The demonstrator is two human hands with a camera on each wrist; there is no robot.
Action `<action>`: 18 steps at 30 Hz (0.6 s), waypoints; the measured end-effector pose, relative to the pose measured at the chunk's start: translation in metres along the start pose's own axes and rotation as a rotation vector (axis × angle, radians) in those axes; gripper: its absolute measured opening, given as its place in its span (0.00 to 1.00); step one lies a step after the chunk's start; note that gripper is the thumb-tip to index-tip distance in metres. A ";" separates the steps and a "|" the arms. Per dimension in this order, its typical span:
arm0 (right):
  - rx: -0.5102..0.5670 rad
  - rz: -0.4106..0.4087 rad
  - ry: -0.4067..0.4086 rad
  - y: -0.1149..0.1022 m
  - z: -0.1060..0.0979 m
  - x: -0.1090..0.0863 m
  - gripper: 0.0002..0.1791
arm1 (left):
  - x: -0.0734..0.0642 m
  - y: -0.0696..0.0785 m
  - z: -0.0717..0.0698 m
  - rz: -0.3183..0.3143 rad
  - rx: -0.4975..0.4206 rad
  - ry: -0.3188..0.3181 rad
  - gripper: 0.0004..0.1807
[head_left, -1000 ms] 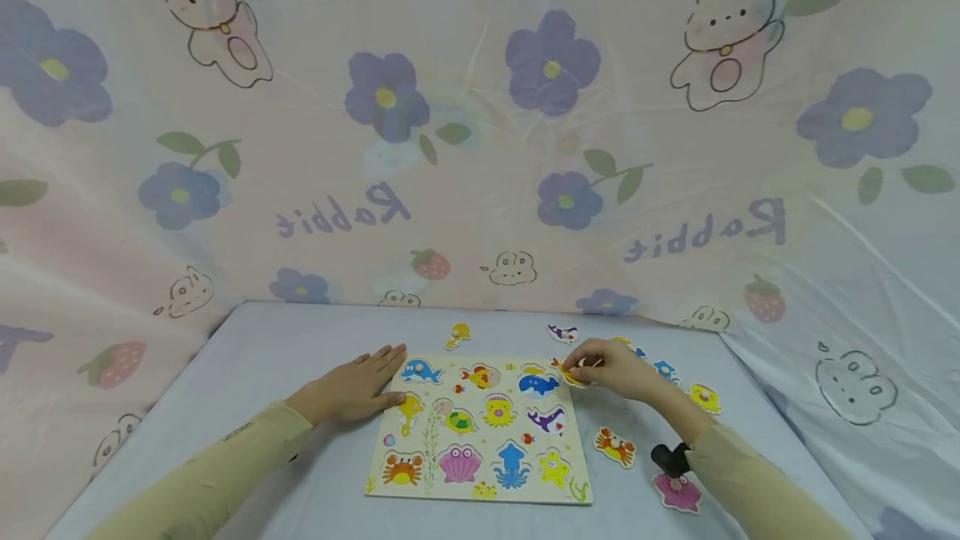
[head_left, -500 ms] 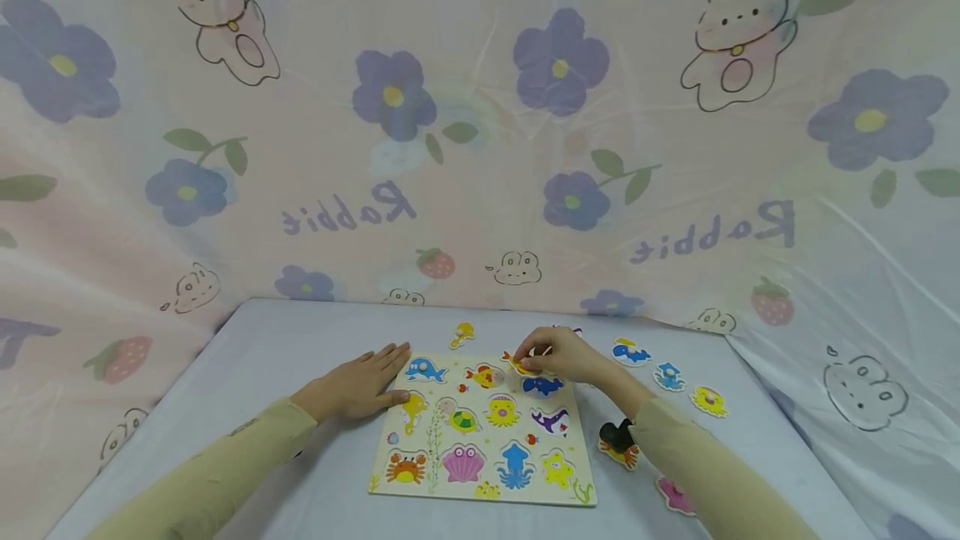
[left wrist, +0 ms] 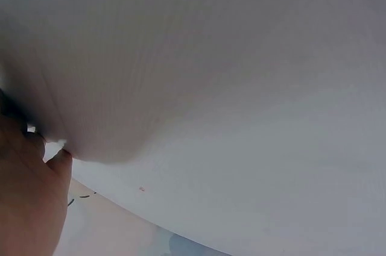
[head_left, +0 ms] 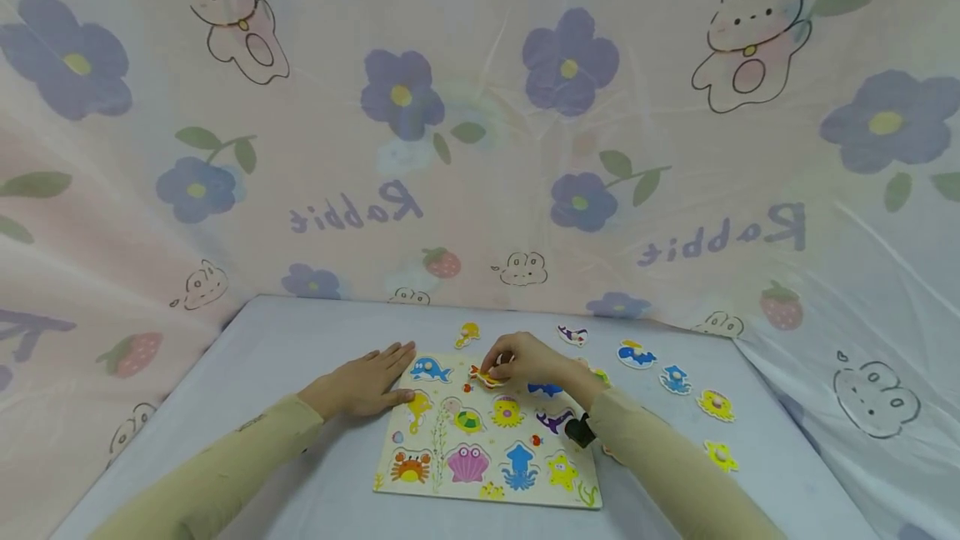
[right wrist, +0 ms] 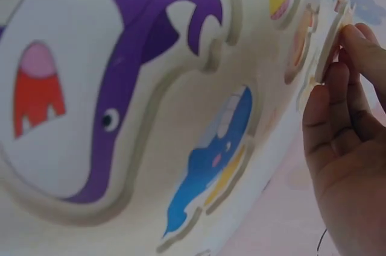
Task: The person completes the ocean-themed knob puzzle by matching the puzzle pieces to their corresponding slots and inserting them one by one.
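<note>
A wooden sea-animal puzzle board lies on the table. My left hand rests flat at its upper left edge, thumb over the border; the left wrist view catches part of the same hand at its side. Between thumb and fingers my right hand pinches a red-and-yellow fish puzzle piece, tilted close over the fish recess in the top row. Seen edge-on in the right wrist view, the fish piece is at the fingertips. A dolphin piece with a knob sits in the top left recess.
Loose knobbed pieces lie around the board: a seahorse and a purple whale behind, a blue whale, squid, octopus and starfish on the right. My right forearm hides others. A patterned curtain hangs behind.
My right hand has carried the fish piece left, from beside the board's upper right edge to over the fish recess. My left hand stays at the board's edge. The view has shifted slightly.
</note>
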State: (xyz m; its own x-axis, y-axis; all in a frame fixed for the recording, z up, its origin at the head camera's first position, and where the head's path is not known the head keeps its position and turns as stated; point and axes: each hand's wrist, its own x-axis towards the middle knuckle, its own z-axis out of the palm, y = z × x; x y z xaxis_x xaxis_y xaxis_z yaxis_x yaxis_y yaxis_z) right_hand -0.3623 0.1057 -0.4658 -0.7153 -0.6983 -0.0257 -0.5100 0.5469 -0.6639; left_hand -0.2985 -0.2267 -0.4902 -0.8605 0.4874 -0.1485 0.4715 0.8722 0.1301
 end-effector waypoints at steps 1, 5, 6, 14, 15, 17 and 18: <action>-0.009 0.006 -0.006 0.000 0.001 0.001 0.07 | 0.000 0.000 0.000 0.000 0.002 0.000 0.48; -0.034 0.038 -0.016 0.000 0.003 0.005 0.07 | 0.001 -0.001 0.001 -0.002 0.003 -0.002 0.48; -0.040 0.042 -0.017 0.000 0.003 0.006 0.07 | 0.001 -0.001 0.001 -0.002 0.002 -0.003 0.48; -0.054 0.086 -0.006 0.006 0.005 0.009 0.07 | 0.001 0.000 0.000 -0.008 0.000 -0.006 0.49; -0.053 0.089 -0.005 0.006 0.005 0.009 0.07 | 0.001 0.000 0.000 -0.008 -0.001 -0.007 0.49; -0.053 0.092 -0.006 0.006 0.006 0.010 0.07 | 0.001 0.000 0.000 -0.007 0.000 -0.009 0.49; -0.052 0.091 -0.007 0.006 0.006 0.010 0.07 | 0.001 0.000 0.000 -0.006 0.001 -0.009 0.49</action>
State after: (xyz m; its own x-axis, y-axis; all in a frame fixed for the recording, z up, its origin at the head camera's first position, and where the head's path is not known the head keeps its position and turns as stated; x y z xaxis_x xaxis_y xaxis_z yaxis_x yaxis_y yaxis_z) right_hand -0.3698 0.0992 -0.4749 -0.7568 -0.6475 -0.0899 -0.4668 0.6315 -0.6192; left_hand -0.2996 -0.2264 -0.4900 -0.8616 0.4824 -0.1579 0.4666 0.8752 0.1279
